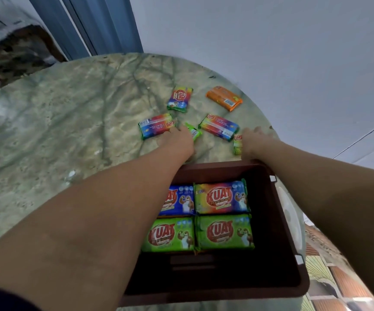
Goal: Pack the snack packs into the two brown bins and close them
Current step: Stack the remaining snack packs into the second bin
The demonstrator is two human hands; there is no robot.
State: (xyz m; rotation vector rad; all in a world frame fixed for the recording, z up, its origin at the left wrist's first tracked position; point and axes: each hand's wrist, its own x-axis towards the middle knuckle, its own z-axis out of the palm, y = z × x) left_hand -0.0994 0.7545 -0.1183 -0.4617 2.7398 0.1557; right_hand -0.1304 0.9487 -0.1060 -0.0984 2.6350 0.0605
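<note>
Packing is under way: four snack packs are already laid flat in the brown bin (only one bin is seen). The left hand is placed on a small green pack on the marble table; the right hand is at another green pack. Whether either pack is pinched cannot be told. Next, both should be gripped and carried back into the bin.

1 head-worn wide-angle camera looks forward and down from close above a round table, both forearms reaching away from the lens; a brown bin sits near, a wall far, edges bent by the lens.
</note>
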